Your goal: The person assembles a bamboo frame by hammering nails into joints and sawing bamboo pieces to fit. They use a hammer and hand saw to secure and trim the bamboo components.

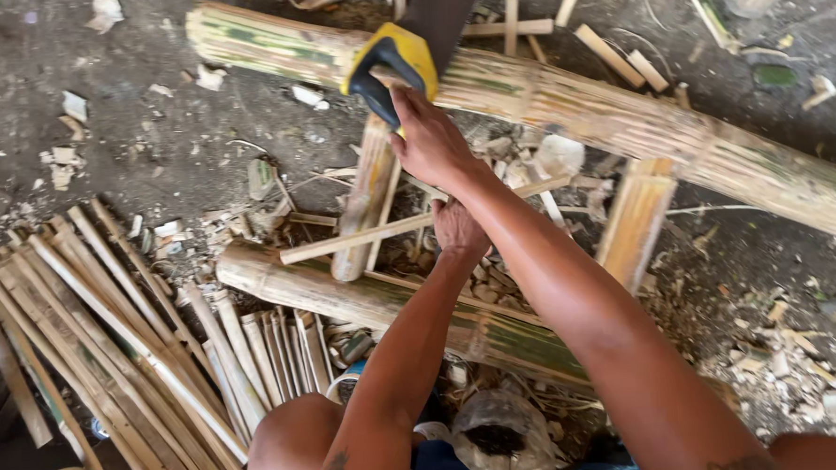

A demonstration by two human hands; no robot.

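**Hands at work with a saw among bamboo poles and strips**

Where the frame began at its left edge, a fan of split bamboo strips [113,342] lay on the dark dirt floor [130,107], their pale faces up and their ends spreading toward the lower left corner. Small chips and shavings dotted the ground above them. Just right of the strips, a thick bamboo pole [288,280] lay slanting down toward the right, passing under the person's forearms. A thin bamboo stick [371,235] rested across the gap above that pole, tilted slightly upward to the right.

Near the centre, the left hand [457,231] sat low, close to the thin stick and a heap of offcuts; its fingers were turned away from the camera, so whether it gripped anything could not be told. Above it, the right hand [430,142] was closed around the black and yellow handle of a hand saw [401,62], whose dark blade ran up and right out of the top edge. The saw sat against a second, longer bamboo pole [619,113], green-streaked, which crossed the upper frame from the upper left down to the right edge. A short split length of bamboo [365,204] stood propped below the saw handle.

Further right, another flat bamboo piece [635,218] leaned under the long pole, and loose chips lay scattered across the lower right ground.
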